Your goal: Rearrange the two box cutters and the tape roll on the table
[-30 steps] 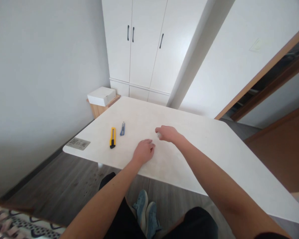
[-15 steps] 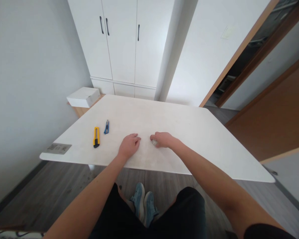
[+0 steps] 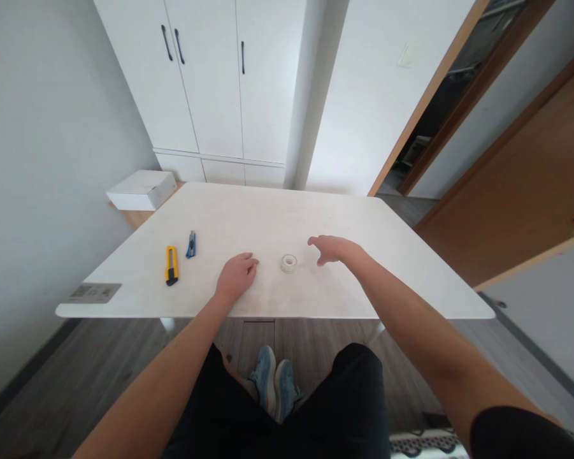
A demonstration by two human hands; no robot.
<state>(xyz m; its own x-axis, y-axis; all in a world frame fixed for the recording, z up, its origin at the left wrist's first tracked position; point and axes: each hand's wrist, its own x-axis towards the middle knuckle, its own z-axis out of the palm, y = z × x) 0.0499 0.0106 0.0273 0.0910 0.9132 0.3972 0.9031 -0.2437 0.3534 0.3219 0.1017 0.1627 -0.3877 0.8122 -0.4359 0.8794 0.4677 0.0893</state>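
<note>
A small roll of clear tape (image 3: 288, 263) lies flat on the white table (image 3: 267, 217), its round core facing up. Just right of it, my right hand (image 3: 333, 248) hovers with thumb and fingers apart, holding nothing. My left hand (image 3: 237, 275) rests on the tabletop left of the tape, fingers loosely bent and nothing visible in them. Farther left are a yellow utility knife (image 3: 171, 265) with a black end and a smaller blue utility knife (image 3: 191, 244). Neither hand touches the knives.
A white box (image 3: 142, 189) stands on a wooden surface beyond the table's left corner. A grey printed label (image 3: 92, 293) is stuck at the near left corner. White cabinets (image 3: 210, 83) rise behind the table, and a brown door (image 3: 516, 172) is at the right.
My right hand has let go of the tape roll and moved away to the right, leaving it on the table. My left hand stays in place on the tabletop. The view has shifted slightly.
</note>
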